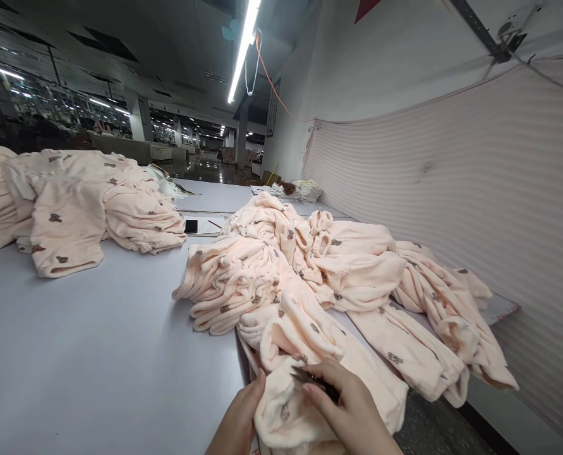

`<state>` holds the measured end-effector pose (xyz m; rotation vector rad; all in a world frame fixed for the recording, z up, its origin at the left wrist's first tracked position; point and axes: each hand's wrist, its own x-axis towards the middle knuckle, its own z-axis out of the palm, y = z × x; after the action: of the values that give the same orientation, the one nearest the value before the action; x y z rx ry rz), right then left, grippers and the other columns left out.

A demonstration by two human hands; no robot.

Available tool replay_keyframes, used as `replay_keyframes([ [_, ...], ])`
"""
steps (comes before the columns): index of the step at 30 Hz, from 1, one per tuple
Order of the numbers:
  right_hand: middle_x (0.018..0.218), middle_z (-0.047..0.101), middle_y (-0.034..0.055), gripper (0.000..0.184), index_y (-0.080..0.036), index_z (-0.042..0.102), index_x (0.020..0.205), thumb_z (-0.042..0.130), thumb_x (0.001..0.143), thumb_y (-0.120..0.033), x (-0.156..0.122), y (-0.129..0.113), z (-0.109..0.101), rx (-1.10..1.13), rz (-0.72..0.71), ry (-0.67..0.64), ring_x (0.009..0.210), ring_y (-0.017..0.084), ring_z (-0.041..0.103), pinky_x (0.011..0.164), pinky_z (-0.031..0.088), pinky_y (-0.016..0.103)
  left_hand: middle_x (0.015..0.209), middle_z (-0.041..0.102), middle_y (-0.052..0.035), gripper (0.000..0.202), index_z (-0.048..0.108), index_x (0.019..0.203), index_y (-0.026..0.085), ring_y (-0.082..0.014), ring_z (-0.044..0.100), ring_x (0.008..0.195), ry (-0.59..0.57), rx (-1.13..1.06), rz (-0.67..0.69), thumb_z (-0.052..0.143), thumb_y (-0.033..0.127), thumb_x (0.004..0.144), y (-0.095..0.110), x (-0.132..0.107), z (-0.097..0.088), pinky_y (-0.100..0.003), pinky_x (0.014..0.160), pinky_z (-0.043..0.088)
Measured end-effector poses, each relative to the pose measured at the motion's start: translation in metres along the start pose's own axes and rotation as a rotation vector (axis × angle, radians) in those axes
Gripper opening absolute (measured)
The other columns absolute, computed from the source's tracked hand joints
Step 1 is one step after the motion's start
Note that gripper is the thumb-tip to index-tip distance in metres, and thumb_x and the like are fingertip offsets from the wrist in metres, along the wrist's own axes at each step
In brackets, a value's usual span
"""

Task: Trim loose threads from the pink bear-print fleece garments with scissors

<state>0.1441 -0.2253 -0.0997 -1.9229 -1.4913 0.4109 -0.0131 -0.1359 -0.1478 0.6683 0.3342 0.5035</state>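
Note:
My left hand (238,420) grips the edge of a peach fleece garment (285,354) with small brown bear prints, at the bottom of the view. My right hand (352,411) rests on the same garment and pinches a small dark metal tool (309,378), which looks like thread snips, its tip against the fabric. The garment lies at the near end of a heap of the same garments (309,265).
The white table (96,354) stretches left and ahead. A second pile of peach garments (72,202) sits at far left. A phone (191,225) and papers lie behind the heap. A striped cloth (452,189) covers the wall at right.

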Motion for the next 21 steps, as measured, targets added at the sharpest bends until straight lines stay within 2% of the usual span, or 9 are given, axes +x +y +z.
replay_keyframes([
  [5, 0.093, 0.069, 0.0051, 0.024, -0.022, 0.069, 0.097, 0.049, 0.091, -0.034, -0.003, 0.002, -0.003, -0.036, -0.026, 0.032, 0.089, 0.020, 0.065, 0.077, 0.049, 0.027, 0.106, 0.072, -0.0166, 0.058, 0.063, 0.118, 0.011, -0.0347, 0.062, 0.106, -0.005, -0.031, 0.001, 0.056, 0.055, 0.080, 0.004, -0.002, 0.012, -0.048, 0.099, 0.040],
  [7, 0.097, 0.068, 0.0053, 0.023, -0.024, 0.066, 0.103, 0.050, 0.090, -0.034, -0.006, 0.000, -0.003, -0.084, -0.063, 0.031, 0.088, 0.020, 0.065, 0.075, 0.050, 0.026, 0.108, 0.071, -0.0156, 0.057, 0.062, 0.120, 0.012, -0.0340, 0.061, 0.108, -0.003, -0.037, -0.003, 0.056, 0.054, 0.081, 0.005, -0.002, 0.016, -0.048, 0.100, 0.040],
  [11, 0.099, 0.068, 0.0063, 0.025, -0.026, 0.063, 0.109, 0.050, 0.089, -0.032, -0.014, -0.005, 0.002, -0.372, -0.187, 0.043, 0.081, 0.023, 0.066, 0.070, 0.050, 0.030, 0.117, 0.068, -0.0117, 0.045, 0.060, 0.122, 0.015, -0.0293, 0.057, 0.116, -0.039, -0.133, -0.020, 0.051, 0.042, 0.088, 0.003, 0.003, 0.018, -0.043, 0.105, 0.036],
  [13, 0.096, 0.069, 0.0065, 0.024, -0.026, 0.064, 0.107, 0.047, 0.090, -0.030, -0.015, -0.005, 0.005, -0.452, -0.191, 0.068, 0.078, 0.024, 0.066, 0.068, 0.049, 0.032, 0.119, 0.067, -0.0101, 0.041, 0.060, 0.122, 0.015, -0.0268, 0.054, 0.120, -0.055, -0.165, -0.029, 0.048, 0.038, 0.090, 0.001, 0.008, 0.015, -0.040, 0.107, 0.034],
  [17, 0.093, 0.068, 0.0048, 0.022, -0.026, 0.063, 0.106, 0.049, 0.090, -0.031, -0.010, -0.001, 0.006, -0.393, -0.171, 0.055, 0.079, 0.022, 0.066, 0.067, 0.049, 0.029, 0.121, 0.066, -0.0092, 0.039, 0.061, 0.121, 0.014, -0.0256, 0.050, 0.124, -0.085, -0.168, -0.069, 0.045, 0.036, 0.092, -0.001, 0.013, 0.011, -0.039, 0.108, 0.033],
  [21, 0.092, 0.067, 0.0043, 0.023, -0.025, 0.064, 0.102, 0.045, 0.092, -0.032, -0.010, 0.005, -0.005, -0.247, -0.101, 0.110, 0.081, 0.020, 0.065, 0.069, 0.049, 0.028, 0.119, 0.067, -0.0101, 0.037, 0.062, 0.119, 0.014, -0.0270, 0.051, 0.122, -0.058, -0.106, -0.053, 0.048, 0.035, 0.091, 0.002, 0.018, 0.012, -0.042, 0.107, 0.034],
])
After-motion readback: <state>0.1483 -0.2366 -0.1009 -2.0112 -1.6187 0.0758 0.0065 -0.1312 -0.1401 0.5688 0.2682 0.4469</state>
